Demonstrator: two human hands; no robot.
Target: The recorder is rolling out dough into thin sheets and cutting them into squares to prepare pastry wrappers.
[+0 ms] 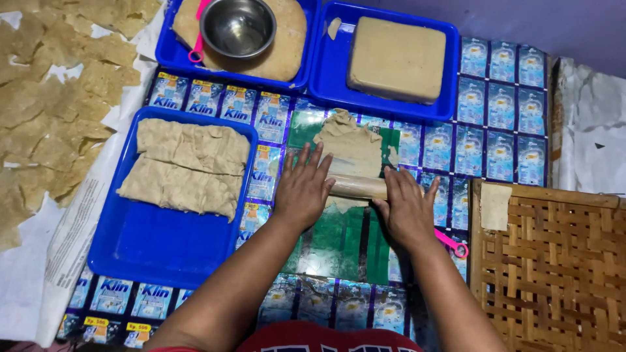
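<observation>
My left hand (303, 189) and my right hand (405, 207) lie flat, fingers spread, on a wooden rolling pin (357, 186) that shows between them. The pin rests across a thin tan sheet of dough (349, 146) spread on a green plastic patch (339, 241) of the mat. The dough reaches away from me past the pin; a small edge shows on my side. A pink-handled tool (453, 244) lies by my right wrist.
A blue tray (163, 248) at left holds folded dough sheets. Two blue trays at the back: one (177, 55) with a steel bowl (238, 26) on flat dough, one (332, 72) with a tan block (396, 58). A woven bamboo tray (554, 267) is at right. Thin dried pieces (52, 111) cover paper at left.
</observation>
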